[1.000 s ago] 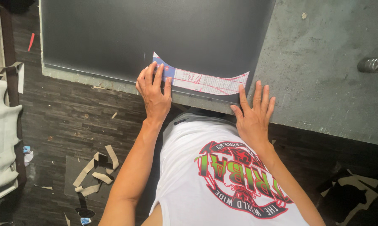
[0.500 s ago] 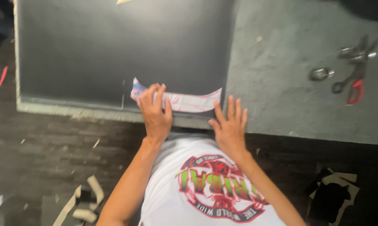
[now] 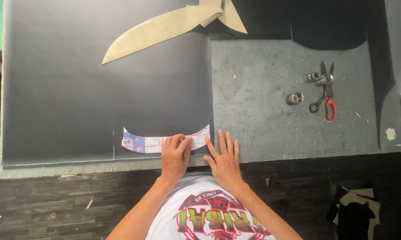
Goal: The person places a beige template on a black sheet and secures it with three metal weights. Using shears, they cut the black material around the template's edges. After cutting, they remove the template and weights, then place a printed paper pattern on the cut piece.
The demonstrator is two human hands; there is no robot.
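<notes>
A: At the bench's [image 3: 262,151] near edge — paper pattern [image 3: 156,141] on the dark sheet [image 3: 98,98].
B: Hands?
A: Left hand [image 3: 175,156] flat on pattern, right hand [image 3: 225,160] just beside; no grip, fingers spread wide. Scissors [image 3: 325,95] well apart.

A smooth, matt dark sheet [image 3: 76,98] is spread over a rough, scuffed grey bench [image 3: 262,124]. A curved paper pattern [image 3: 151,142] and matt tan cardboard pieces [image 3: 156,29] are seen. Shiny metal sockets [image 3: 294,98] and red-handled steel scissors [image 3: 327,95] are shown.

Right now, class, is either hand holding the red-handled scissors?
No: the scissors lie untouched on the grey table, while both hands press flat near the curved paper pattern.
</notes>
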